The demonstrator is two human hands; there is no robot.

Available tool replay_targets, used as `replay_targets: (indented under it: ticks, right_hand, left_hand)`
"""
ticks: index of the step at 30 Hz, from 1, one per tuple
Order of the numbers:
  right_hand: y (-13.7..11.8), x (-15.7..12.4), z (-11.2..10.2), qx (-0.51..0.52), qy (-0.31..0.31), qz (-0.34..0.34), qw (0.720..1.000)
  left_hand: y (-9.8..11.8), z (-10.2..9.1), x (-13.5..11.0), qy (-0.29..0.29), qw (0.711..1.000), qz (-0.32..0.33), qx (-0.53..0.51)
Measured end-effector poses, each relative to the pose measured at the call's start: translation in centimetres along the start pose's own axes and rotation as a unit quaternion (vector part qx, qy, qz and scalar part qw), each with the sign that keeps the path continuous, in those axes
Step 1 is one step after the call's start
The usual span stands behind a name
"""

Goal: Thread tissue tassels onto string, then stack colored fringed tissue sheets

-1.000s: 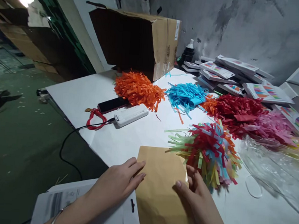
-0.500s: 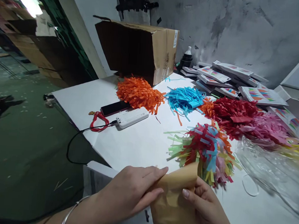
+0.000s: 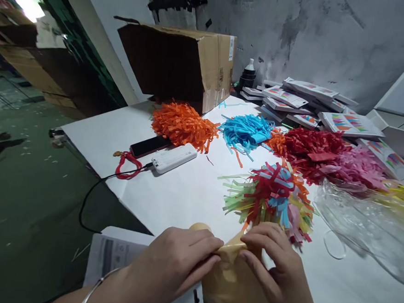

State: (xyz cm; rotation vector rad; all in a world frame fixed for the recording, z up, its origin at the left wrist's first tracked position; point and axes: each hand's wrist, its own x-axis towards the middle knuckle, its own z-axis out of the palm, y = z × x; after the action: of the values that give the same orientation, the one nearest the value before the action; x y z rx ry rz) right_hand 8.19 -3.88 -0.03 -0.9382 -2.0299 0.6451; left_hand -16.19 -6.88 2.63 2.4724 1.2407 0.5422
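**Right hand (image 3: 273, 262) comes over the envelope (image 3: 223, 282) to meet the left hand (image 3: 177, 256)**

Both hands pinch its curled top edge, seemingly pressing the fold down. It lies on the worktop (image 3: 192, 192) just in front of the tassel bundle (image 3: 271, 193).

Tan envelope (image 3: 230, 273), top edge curled
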Motion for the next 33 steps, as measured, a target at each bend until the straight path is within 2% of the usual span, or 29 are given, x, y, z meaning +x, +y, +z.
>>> replay_targets:
  ticks: [5, 9, 13, 21, 25, 30, 33]
  right_hand:
    - [-0.39, 0.31, -0.16, -0.018, -0.013, -0.052, 0.998]
    - [-0.57, 0.47, -0.03, -0.021, -0.039, -0.062, 0.997]
    - [-0.83, 0.71, 0.06, -0.019, -0.029, -0.076, 0.997]
    - [-0.69, 0.41, 0.15, -0.004, -0.051, -0.063, 0.997]
    - [-0.67, 0.33, 0.13, 0.027, -0.052, -0.048, 0.997]
    - [-0.86, 0.49, -0.04, 0.048, -0.084, -0.021, 0.995]
    - [-0.91, 0.65, -0.08, 0.039, -0.086, -0.035, 0.995]
  left_hand:
    - [-0.07, -0.01, 0.13, 0.003, 1.000, 0.017, -0.013]
    - [-0.04, -0.03, 0.14, 0.001, 0.999, 0.027, -0.020]
    - [0.18, 0.04, 0.16, 0.018, 0.999, 0.021, -0.026]
    - [0.80, 0.17, 0.16, 0.022, 1.000, -0.006, -0.022]
    - [0.68, 0.19, 0.33, 0.039, 0.998, 0.015, -0.043]
    - [0.67, 0.57, 0.41, 0.056, 0.997, 0.035, -0.027]
    - [0.75, 0.72, 0.48, 0.059, 0.997, 0.041, -0.019]
